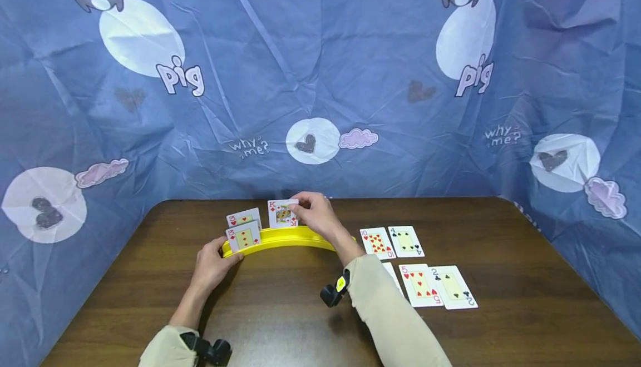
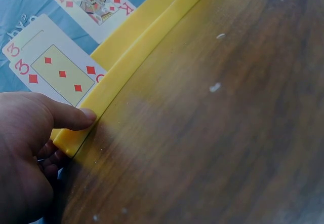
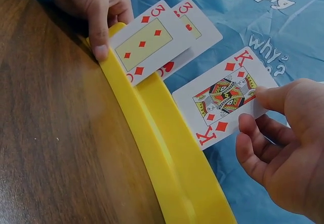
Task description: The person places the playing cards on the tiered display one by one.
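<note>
King of diamonds stands at the far side of the curved yellow card holder, right edge pinched by the curled right hand, left hand gripping the holder's left end; probably best seated squarely, holder braced, before release.

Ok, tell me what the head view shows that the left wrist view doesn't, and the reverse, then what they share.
Only the head view: the cards lying on the table, namely ten of hearts, black four, five of hearts, black two and another card mostly hidden by the right sleeve.

Only the left wrist view: pale specks on the table.

Both: the left hand gripping the yellow card holder, the three of diamonds before another three, the king of diamonds, and the right hand, just its fingertips in the left wrist view.
</note>
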Demonstrator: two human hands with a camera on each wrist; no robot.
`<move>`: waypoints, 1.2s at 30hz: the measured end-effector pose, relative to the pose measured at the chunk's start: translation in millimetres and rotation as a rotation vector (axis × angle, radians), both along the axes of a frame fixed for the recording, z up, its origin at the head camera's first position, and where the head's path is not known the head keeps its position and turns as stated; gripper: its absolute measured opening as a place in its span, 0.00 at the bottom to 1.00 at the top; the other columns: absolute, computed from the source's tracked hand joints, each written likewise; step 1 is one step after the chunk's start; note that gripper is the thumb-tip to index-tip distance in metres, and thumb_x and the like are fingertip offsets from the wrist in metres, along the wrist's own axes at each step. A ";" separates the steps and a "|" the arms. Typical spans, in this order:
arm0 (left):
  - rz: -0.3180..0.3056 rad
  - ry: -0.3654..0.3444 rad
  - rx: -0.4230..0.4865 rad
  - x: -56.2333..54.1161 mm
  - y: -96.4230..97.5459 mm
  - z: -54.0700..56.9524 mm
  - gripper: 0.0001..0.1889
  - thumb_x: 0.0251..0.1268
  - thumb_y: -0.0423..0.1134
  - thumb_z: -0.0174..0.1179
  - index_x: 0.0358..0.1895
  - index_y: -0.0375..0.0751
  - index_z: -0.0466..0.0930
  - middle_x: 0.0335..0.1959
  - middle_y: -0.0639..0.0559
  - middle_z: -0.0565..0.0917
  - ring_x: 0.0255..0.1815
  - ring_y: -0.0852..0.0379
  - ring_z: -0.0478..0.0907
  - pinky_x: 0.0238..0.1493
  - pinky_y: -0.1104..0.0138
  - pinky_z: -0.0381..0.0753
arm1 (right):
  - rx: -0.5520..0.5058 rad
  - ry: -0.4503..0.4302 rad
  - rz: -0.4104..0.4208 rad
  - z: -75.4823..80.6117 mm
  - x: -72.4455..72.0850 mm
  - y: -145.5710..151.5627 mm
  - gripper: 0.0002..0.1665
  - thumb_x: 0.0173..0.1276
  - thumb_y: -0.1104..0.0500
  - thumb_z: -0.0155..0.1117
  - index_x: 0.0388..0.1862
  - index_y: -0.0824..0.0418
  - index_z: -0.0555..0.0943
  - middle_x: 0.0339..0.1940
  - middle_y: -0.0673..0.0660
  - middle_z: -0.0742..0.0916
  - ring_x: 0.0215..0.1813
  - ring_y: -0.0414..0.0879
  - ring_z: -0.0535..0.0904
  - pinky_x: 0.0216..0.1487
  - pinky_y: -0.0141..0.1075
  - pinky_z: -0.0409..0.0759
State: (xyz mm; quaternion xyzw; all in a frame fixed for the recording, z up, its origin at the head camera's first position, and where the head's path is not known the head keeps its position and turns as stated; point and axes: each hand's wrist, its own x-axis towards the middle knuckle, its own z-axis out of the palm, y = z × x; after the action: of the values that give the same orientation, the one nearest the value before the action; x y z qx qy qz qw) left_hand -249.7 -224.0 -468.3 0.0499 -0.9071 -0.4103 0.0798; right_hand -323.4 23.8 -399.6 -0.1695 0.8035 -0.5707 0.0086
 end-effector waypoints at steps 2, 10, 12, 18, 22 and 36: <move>0.000 -0.006 0.004 0.2 0.3 0.5 0.22 0.58 0.33 0.67 0.55 0.26 0.79 0.48 0.32 0.83 0.44 0.45 0.75 0.44 0.62 0.69 | 0.010 0.004 0.003 -0.7 -0.2 -1.2 0.10 0.71 0.62 0.62 0.46 0.66 0.85 0.27 0.53 0.81 0.29 0.39 0.74 0.33 0.28 0.75; 0.002 -0.015 0.000 0.4 1.3 1.5 0.23 0.59 0.33 0.67 0.56 0.26 0.78 0.50 0.32 0.82 0.45 0.45 0.75 0.44 0.62 0.69 | 0.037 0.008 0.008 -4.9 0.3 -4.9 0.10 0.71 0.62 0.62 0.46 0.66 0.85 0.26 0.53 0.82 0.28 0.40 0.74 0.33 0.28 0.75; 0.001 -0.012 -0.006 0.3 1.6 1.6 0.23 0.58 0.33 0.68 0.56 0.26 0.79 0.50 0.32 0.82 0.45 0.45 0.75 0.44 0.62 0.69 | 0.042 0.009 0.007 -6.4 -0.2 -5.1 0.10 0.70 0.62 0.63 0.45 0.65 0.86 0.27 0.56 0.83 0.28 0.40 0.75 0.33 0.28 0.75; 0.005 -0.022 -0.005 0.7 2.0 2.2 0.23 0.58 0.33 0.67 0.56 0.27 0.78 0.49 0.32 0.83 0.45 0.45 0.75 0.44 0.63 0.68 | 0.063 0.009 0.010 -8.5 -0.7 -6.8 0.11 0.71 0.62 0.62 0.47 0.65 0.85 0.33 0.63 0.86 0.30 0.42 0.77 0.34 0.27 0.75; 0.001 -0.019 -0.004 0.6 2.2 2.6 0.23 0.58 0.33 0.68 0.56 0.26 0.79 0.48 0.32 0.83 0.44 0.45 0.75 0.43 0.63 0.68 | 0.077 0.004 0.007 -10.1 -0.5 -7.8 0.10 0.71 0.62 0.62 0.46 0.65 0.85 0.30 0.59 0.85 0.29 0.41 0.76 0.33 0.27 0.74; 0.004 -0.022 0.000 0.9 1.9 1.2 0.23 0.59 0.33 0.67 0.57 0.27 0.78 0.49 0.33 0.83 0.45 0.45 0.75 0.44 0.62 0.68 | 0.127 0.003 0.012 -12.5 0.3 -9.5 0.08 0.72 0.62 0.61 0.42 0.64 0.85 0.33 0.61 0.87 0.31 0.42 0.79 0.32 0.28 0.73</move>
State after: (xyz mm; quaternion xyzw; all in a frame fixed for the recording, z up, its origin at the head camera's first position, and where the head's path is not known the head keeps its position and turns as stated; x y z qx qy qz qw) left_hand -248.8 -222.2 -467.1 0.0564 -0.9079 -0.4094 0.0707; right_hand -323.1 14.3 -412.1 -0.1740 0.8371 -0.5183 0.0216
